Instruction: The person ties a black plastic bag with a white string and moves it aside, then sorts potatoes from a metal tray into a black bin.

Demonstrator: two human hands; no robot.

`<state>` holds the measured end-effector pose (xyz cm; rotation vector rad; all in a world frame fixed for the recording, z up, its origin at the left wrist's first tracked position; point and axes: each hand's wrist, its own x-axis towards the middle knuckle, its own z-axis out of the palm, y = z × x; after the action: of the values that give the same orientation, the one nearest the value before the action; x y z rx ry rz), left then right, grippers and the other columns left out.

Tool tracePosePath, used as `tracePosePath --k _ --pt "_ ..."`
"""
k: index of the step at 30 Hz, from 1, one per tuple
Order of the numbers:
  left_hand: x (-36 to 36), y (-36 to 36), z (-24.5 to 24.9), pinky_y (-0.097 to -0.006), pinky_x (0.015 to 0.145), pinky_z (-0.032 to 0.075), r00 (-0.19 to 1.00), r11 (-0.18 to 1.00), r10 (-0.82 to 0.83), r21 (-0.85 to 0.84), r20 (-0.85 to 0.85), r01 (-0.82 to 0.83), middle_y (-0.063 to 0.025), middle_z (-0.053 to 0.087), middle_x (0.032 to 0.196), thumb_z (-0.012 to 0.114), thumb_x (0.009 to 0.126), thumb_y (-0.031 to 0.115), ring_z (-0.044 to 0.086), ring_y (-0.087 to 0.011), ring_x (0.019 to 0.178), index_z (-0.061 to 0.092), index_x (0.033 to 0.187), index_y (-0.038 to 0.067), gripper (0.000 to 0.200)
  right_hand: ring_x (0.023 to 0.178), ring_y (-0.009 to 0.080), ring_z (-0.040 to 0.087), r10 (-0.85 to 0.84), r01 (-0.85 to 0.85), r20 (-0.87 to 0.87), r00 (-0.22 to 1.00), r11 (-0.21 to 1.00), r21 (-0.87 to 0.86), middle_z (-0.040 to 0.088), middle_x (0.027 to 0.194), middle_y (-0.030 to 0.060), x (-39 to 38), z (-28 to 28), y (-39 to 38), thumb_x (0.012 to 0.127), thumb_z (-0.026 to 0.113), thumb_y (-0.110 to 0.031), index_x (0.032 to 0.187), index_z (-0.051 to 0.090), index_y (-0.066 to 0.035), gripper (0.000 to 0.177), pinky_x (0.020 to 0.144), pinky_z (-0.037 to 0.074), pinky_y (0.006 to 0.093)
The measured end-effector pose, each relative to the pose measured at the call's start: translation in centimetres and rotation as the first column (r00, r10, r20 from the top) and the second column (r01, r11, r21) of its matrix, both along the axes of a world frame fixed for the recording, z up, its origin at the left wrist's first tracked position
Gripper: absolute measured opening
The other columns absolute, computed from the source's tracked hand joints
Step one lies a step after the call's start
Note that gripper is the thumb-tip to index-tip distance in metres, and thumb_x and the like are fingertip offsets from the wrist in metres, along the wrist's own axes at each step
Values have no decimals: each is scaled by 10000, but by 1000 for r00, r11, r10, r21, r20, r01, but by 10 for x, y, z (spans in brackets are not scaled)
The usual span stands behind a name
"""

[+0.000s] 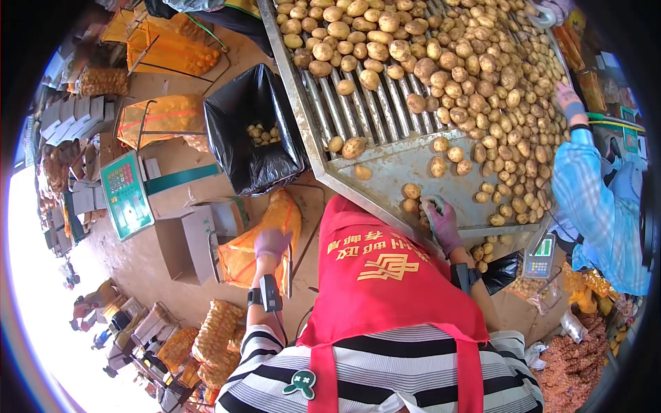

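My right hand point(443, 224), in a purple glove with grey fingertips, is at the near edge of the metal sorting table point(385, 165). Its fingers curl over a potato point(424, 218), mostly hidden beneath them. Two more potatoes point(411, 198) lie just left of the fingertips. My left hand point(272, 244), also gloved in purple, hovers over an orange mesh bag point(255, 256) hung on a metal frame; its fingers are blurred and cannot be made out.
Many potatoes point(482, 89) cover the rollers and right side of the table. A bin lined with black plastic point(231, 131) holds several potatoes. A green scale point(127, 195) and an open carton point(182, 241) stand left. A co-worker's gloved hand point(569, 103) reaches in from the right.
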<state>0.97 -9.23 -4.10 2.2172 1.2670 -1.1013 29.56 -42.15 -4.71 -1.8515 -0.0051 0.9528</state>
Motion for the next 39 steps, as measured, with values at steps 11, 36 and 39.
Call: tracePosePath --k 11,36,39 --pt "276 -33 -3 -436 858 518 712 819 -574 275 406 504 -105 593 1136 637 835 323 613 -320 1034 592 1169 155 377 831 149 622 -70 64 228 971 997 36 684 937 91 8 -4 -24 888 600 -117 1116 619 8 261 773 494 300" --pt "160 91 17 -369 838 513 440 725 148 206 886 -658 -178 589 1079 646 870 262 583 -284 1027 435 1348 53 563 905 201 649 -285 336 419 862 940 -54 672 1054 121 26 2 -34 857 651 -144 1160 603 -17 332 792 508 322" --pt "173 77 37 -328 865 491 529 789 -416 583 739 -194 -163 573 1150 671 835 238 566 -239 1041 529 1286 54 507 1051 304 602 -88 185 556 826 975 -120 626 1122 185 57 36 -8 820 672 -218 1208 589 -80 421 893 482 388"
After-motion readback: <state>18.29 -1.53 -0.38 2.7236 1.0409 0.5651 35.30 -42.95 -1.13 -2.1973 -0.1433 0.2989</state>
